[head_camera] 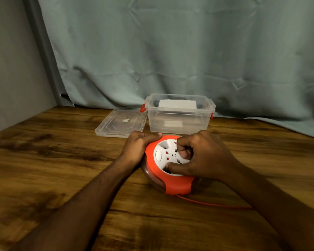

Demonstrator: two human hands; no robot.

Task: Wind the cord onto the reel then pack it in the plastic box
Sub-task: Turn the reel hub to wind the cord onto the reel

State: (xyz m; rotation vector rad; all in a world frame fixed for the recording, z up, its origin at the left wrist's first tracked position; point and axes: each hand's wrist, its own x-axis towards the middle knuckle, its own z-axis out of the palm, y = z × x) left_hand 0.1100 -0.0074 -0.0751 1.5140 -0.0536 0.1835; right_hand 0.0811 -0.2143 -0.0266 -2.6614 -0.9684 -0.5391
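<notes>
Reel (168, 185) should be kept pinned by left hand (137, 148) gripping its left rim while right hand (203, 156), fingers hooked into the white hub (163, 151), cranks evenly so cord (212, 203) feeds in flat.

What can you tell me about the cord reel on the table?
The cord reel is a round orange housing with a white socket face, lying flat on the wooden table before the open plastic box. The left hand grips its rim; the right hand fingers the white centre. An orange cord trails out rightward.
</notes>
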